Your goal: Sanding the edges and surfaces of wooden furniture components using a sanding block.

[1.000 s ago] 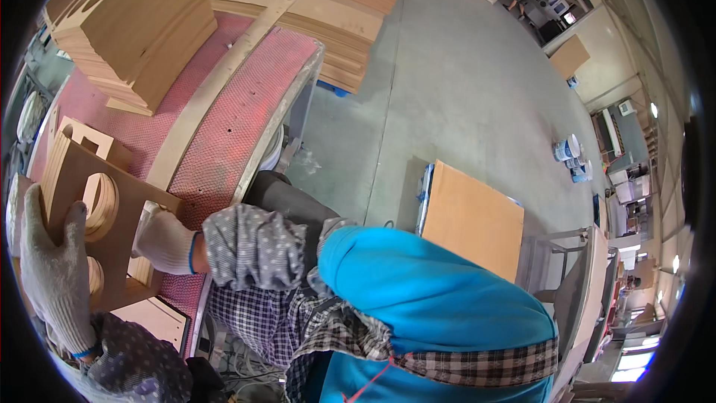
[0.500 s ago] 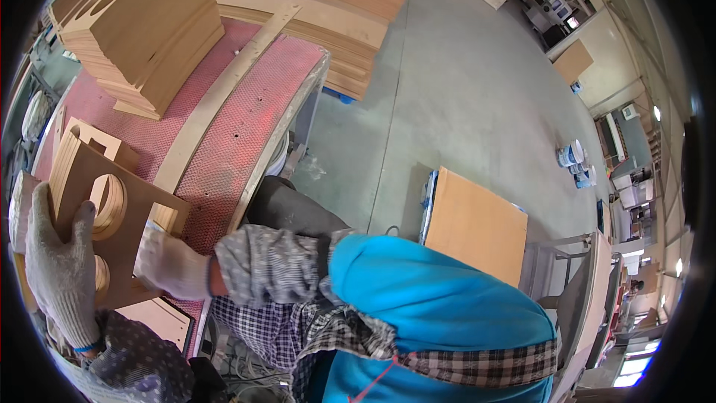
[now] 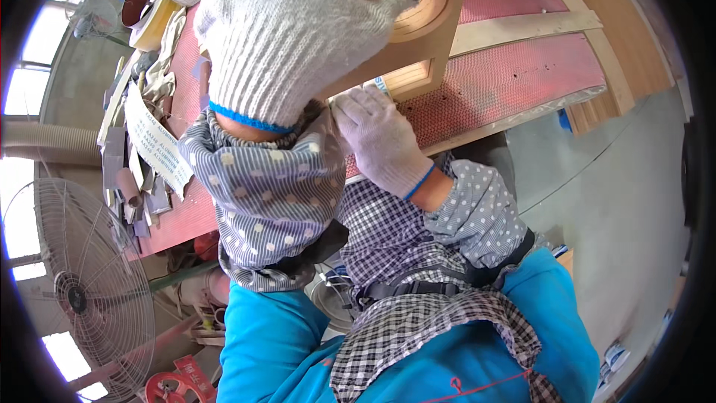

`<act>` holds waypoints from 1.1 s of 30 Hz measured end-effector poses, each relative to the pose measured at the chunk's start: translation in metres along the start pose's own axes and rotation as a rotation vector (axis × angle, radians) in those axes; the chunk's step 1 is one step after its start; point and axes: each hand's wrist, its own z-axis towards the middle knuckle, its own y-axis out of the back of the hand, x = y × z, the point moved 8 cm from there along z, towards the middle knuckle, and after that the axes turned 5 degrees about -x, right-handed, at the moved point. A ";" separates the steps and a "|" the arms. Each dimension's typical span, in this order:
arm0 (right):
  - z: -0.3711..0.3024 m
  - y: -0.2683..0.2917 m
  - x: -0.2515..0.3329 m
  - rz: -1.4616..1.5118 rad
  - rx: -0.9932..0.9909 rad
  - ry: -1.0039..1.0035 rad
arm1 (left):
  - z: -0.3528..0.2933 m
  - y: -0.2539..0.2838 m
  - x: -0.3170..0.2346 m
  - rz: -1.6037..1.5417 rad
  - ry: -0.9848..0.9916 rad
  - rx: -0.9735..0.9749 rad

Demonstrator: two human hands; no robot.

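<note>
Wood under two gloved hands at a pink table

White knitted cloth covers the left hand (image 3: 287, 33), which fills the upper middle of the view. It clasps a wooden piece (image 3: 440, 45) from the left, the thumb lying over the rim of a round hole; most of its fingers are hidden. The wooden piece stands at the near side of the table (image 3: 537, 67), just ahead of the body, and its top runs out of view. Layered wood lines the round hole, and a squarer opening sits below it.

Lower and to the right, the right hand (image 3: 380, 134) has its fingers bent and close together at the bottom part of the wood. A small pale item with blue marks (image 3: 382, 86) shows just above the fingertips; whether the hand grips it firmly, I cannot tell.

Pale wood forms a strip (image 3: 514, 33) across the pink tabletop, and brown boards (image 3: 626, 37) lie beyond the table's right end. On the left part of the table, a printed paper strip (image 3: 153, 134) lies near a heap of scraps (image 3: 127, 175), with a yellowish roll (image 3: 154, 21) farther back. A wire fan (image 3: 78, 295) stands at the far left.
</note>
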 end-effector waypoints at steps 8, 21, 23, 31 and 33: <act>-0.003 0.013 -0.006 -0.094 0.008 0.023 | 0.008 -0.005 0.001 -0.123 0.020 0.046; 0.003 0.028 -0.009 -0.027 -0.119 0.069 | 0.007 -0.022 0.038 -0.281 0.118 0.131; 0.013 0.003 -0.009 -0.027 0.101 0.028 | 0.006 -0.021 0.038 -0.280 0.131 0.125; -0.010 0.022 -0.004 -0.177 -0.118 0.173 | 0.013 -0.003 0.003 -0.156 0.033 0.111; 0.009 0.006 -0.010 -0.086 0.221 0.038 | 0.010 -0.004 -0.002 -0.125 0.039 0.085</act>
